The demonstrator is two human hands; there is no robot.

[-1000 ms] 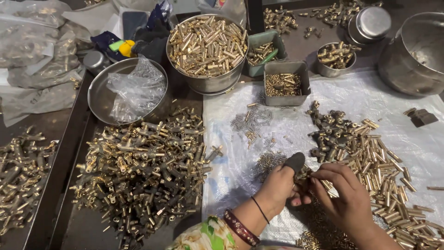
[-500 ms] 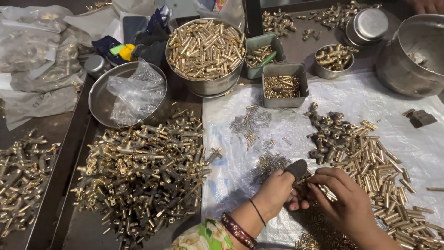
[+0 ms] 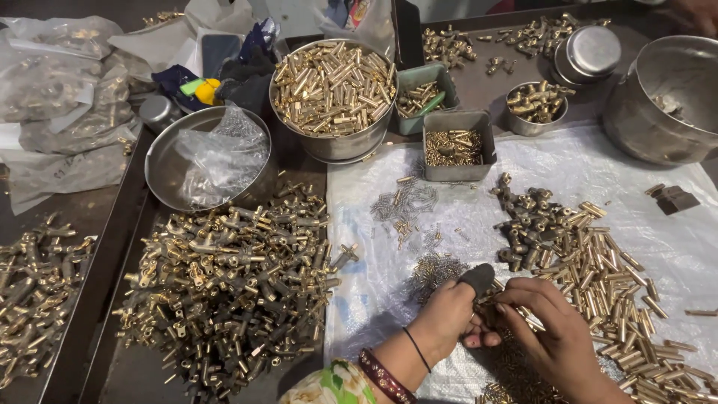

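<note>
Brass piece: a small brass part [image 3: 488, 303] sits pinched between the two hands at the lower middle of the frame, too small to tell its exact shape.
Left hand: the left hand [image 3: 447, 318] is closed, its fingers curled and meeting the right; a dark rubber cap [image 3: 477, 278] covers one fingertip, and bangles [image 3: 385, 378] ring the wrist.
Right hand: the right hand [image 3: 550, 333] is bent over with fingers [image 3: 523, 295] closed on the same small part, touching the left.
Step in hand: judging by the pinch, the two hands are fitting or pressing tiny parts together, mid-assembly.
Supply nearby: a spread of brass tubes [image 3: 606, 273] lies just right of the hands on the white sheet [image 3: 598, 168]; a small heap of tiny pins [image 3: 434, 269] lies just upper left of the left hand.
Finished or other stock: a big pile of brass fittings [image 3: 232, 277] fills the lower left of the bench [image 3: 134, 370]; a steel bowl of brass tubes [image 3: 333, 90] stands at upper middle.
Next move calls for: likely a steady, aligned squeeze so the small part seats straight, then a free hand to reach the tubes on the right.
</note>
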